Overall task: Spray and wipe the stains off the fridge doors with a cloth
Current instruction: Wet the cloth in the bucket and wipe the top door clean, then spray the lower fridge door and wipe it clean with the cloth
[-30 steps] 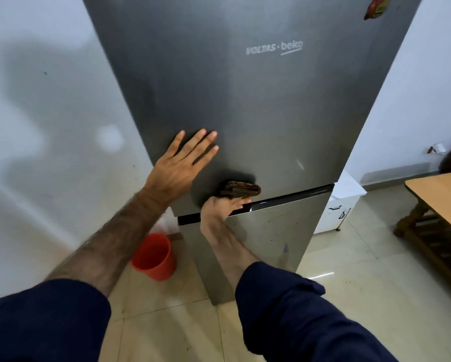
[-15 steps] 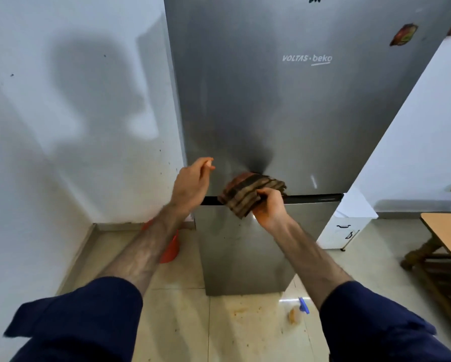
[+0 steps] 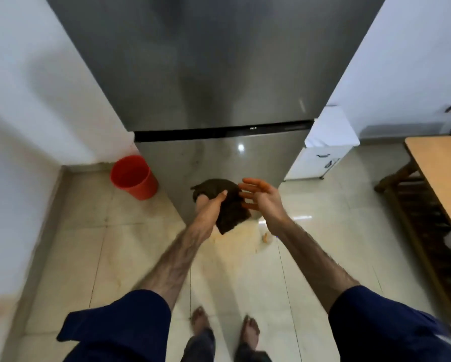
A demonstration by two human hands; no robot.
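A tall grey steel fridge stands ahead; its upper door [image 3: 214, 61] and lower door [image 3: 219, 158] are split by a black gap. Faint streaks mark the lower door. In front of the lower door my left hand [image 3: 210, 206] grips a dark brown folded cloth [image 3: 228, 207], which hangs down from it. My right hand [image 3: 261, 198] is beside the cloth, palm turned inward, fingers spread, holding nothing. A small spray bottle [image 3: 266, 237] seems to lie on the floor under my right wrist, mostly hidden and blurred.
A red bucket [image 3: 134, 177] stands on the tiled floor left of the fridge, by the white wall. A white cabinet [image 3: 323, 152] sits to the fridge's right. A wooden table [image 3: 438, 173] fills the right edge. My bare feet [image 3: 224, 327] show at the bottom.
Both hands came down off the upper door to the lower door's height. The cloth passed from my right hand into my left, and my right hand has opened. The view tilted downward.
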